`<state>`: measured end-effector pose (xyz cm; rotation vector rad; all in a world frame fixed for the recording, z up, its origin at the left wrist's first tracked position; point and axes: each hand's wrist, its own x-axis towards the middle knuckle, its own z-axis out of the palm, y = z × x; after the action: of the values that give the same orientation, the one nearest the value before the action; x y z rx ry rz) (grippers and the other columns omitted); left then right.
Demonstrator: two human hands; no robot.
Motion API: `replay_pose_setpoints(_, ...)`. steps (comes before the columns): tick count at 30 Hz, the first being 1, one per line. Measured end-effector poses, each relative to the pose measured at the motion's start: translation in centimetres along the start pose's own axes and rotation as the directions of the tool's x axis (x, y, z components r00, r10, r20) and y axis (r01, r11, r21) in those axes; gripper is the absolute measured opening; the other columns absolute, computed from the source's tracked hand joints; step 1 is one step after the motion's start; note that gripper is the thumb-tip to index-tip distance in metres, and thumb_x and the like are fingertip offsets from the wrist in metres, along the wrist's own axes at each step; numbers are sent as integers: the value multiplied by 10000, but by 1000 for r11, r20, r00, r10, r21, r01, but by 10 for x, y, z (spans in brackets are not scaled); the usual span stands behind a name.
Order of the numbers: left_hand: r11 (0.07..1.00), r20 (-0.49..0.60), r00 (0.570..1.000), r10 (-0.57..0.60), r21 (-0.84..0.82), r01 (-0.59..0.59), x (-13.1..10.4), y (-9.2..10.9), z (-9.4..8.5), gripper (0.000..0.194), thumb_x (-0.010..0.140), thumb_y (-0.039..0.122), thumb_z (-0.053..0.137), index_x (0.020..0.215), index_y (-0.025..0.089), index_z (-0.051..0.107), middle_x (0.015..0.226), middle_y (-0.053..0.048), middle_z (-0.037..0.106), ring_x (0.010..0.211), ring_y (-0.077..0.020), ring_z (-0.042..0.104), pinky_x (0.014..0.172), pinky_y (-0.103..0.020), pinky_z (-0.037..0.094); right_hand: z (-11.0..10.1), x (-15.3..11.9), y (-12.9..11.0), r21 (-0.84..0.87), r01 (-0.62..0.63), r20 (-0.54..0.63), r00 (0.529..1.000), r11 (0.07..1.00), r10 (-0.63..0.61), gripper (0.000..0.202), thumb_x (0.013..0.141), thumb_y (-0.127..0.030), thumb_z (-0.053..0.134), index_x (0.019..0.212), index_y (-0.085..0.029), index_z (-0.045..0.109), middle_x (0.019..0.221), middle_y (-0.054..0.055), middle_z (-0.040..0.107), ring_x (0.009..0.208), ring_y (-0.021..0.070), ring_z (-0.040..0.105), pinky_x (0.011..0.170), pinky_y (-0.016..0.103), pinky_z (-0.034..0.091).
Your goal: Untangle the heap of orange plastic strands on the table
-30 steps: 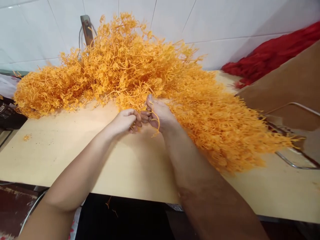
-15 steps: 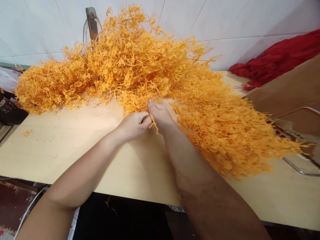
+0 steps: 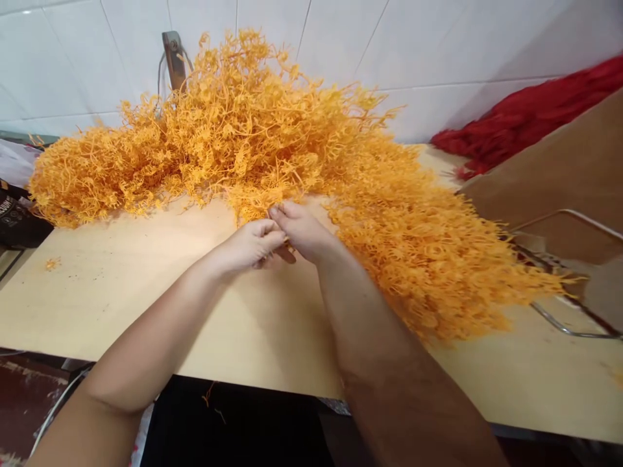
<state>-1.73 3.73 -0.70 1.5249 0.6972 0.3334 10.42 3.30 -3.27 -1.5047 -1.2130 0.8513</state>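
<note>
My left hand (image 3: 253, 246) and my right hand (image 3: 306, 232) meet over the middle of the table, fingers closed and touching. Between them they pinch the stems of an orange dried-flower sprig (image 3: 256, 200), whose frizzy head spreads just beyond the fingertips. The stem ends are mostly hidden by the fingers. Behind the hands rises a large heap of orange dried flowers (image 3: 233, 130), with curly stems and small star-shaped heads. To the right of my right forearm lies another thick orange pile (image 3: 428, 253), its tips pointing right.
The pale wooden table (image 3: 121, 292) carries a small loose orange bit (image 3: 52, 264) at left. Red dried material (image 3: 535, 117) lies at back right beside a brown cardboard sheet (image 3: 549, 168) and a bent metal rod (image 3: 574, 332). A black container (image 3: 19, 217) stands at far left.
The view has shifted slightly. The orange stem end that stuck out below my fingers is now hidden, and my left hand has turned and closed in under my right.
</note>
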Motion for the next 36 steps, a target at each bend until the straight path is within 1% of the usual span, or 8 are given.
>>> replay_pose_setpoints(3, 999, -79, 996, -29, -20, 28, 7, -6, -6, 113, 772, 64, 398, 747, 161, 449, 584, 60, 538, 369, -10, 342, 396, -163, 245, -2, 3, 3, -107, -53, -108, 993, 993, 41, 250, 854, -202, 459, 626, -214, 356, 448, -77, 365, 359, 67, 325, 393, 216, 253)
replay_pose_setpoints(8, 999, -253, 967, -44, -36, 36, 8, -4, -13, 207, 736, 37, 329, 674, 152, 490, 455, 72, 345, 371, -27, 258, 403, -173, 172, -8, 5, 8, -435, 112, -363, 886, 893, -288, 293, 812, -377, 541, 627, -213, 383, 507, -44, 375, 483, 102, 347, 523, 255, 304)
replay_pose_setpoints(11, 992, -353, 933, 76, -68, -107, 2, 6, -19, 192, 789, 114, 363, 639, 151, 477, 467, 66, 299, 403, -33, 245, 432, -187, 176, -4, 3, 9, -508, 229, -307, 853, 830, -423, 179, 871, -315, 424, 748, -206, 495, 567, -8, 439, 580, 151, 449, 622, 292, 364)
replay_pose_setpoints(16, 905, -574, 700, 425, 245, -348, -5, 13, -32, 122, 785, 284, 565, 793, 163, 548, 682, 24, 507, 648, -65, 449, 599, -198, 333, 7, 4, 15, -513, 452, -146, 792, 730, -593, 245, 857, -225, 360, 929, -178, 589, 811, 84, 574, 781, 210, 532, 756, 364, 414)
replay_pose_setpoints(19, 900, -510, 758, 407, 365, -237, 0, 3, -42, 234, 726, 356, 645, 846, 174, 561, 654, 36, 479, 634, -75, 433, 596, -208, 316, 14, 4, 17, -479, 531, -85, 764, 699, -640, 254, 856, -225, 355, 893, -177, 603, 804, 87, 574, 808, 215, 521, 772, 374, 424)
replay_pose_setpoints(24, 895, -429, 816, 386, 388, -220, 6, -8, -50, 228, 781, 315, 590, 666, 155, 476, 592, 49, 418, 575, -58, 362, 571, -207, 282, 19, 2, 16, -359, 573, 3, 790, 737, -613, 233, 858, -221, 361, 879, -190, 590, 784, 61, 570, 747, 179, 523, 722, 334, 437)
replay_pose_setpoints(29, 980, -443, 875, 193, 47, -193, 6, 0, -47, 258, 865, 200, 464, 622, 164, 384, 528, 66, 326, 475, -41, 274, 495, -201, 230, 21, -2, 9, -267, 537, 39, 836, 801, -547, 202, 837, -201, 361, 863, -186, 561, 789, 52, 578, 717, 156, 524, 695, 298, 427)
replay_pose_setpoints(36, 940, -758, 652, 31, -200, -276, 8, -1, -70, 253, 886, 234, 445, 658, 167, 358, 576, 59, 368, 435, -16, 282, 427, -173, 159, 30, -15, -6, -370, 477, 216, 879, 797, -426, 158, 672, -57, 376, 696, -188, 462, 657, 10, 474, 614, 130, 426, 588, 254, 331)
